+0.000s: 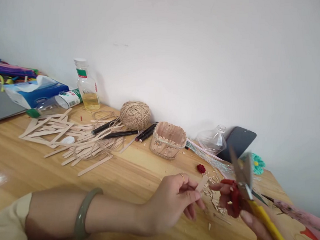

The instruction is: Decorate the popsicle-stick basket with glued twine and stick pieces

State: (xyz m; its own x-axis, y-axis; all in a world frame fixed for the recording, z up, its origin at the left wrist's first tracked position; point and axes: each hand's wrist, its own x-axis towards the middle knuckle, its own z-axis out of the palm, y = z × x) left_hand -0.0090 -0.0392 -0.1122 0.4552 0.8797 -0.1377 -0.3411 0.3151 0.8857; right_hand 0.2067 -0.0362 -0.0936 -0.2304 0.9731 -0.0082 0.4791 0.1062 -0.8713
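My left hand point(174, 197), wearing a ring and a green bangle, pinches a short piece of craft stick point(202, 183) between thumb and fingers. To its right, my right hand point(259, 227) grips scissors point(243, 172) with red and yellow handles; the blades point up, spread apart and blurred by motion. The blades are apart from the stick piece. Small wood scraps point(216, 202) lie scattered on the table beneath both hands. A small red flower point(201, 168) lies just beyond the stick piece. Farther back stands a small basket made of craft sticks point(161, 149), trimmed with a beaded strip.
Many loose craft sticks point(74, 148) and black markers point(124, 134) lie left. A twine ball point(135, 115), a bottle of yellow liquid point(91, 96) and a tissue pack point(44, 92) stand behind. At right are a phone point(237, 141) and a pink glue gun point(299, 216).
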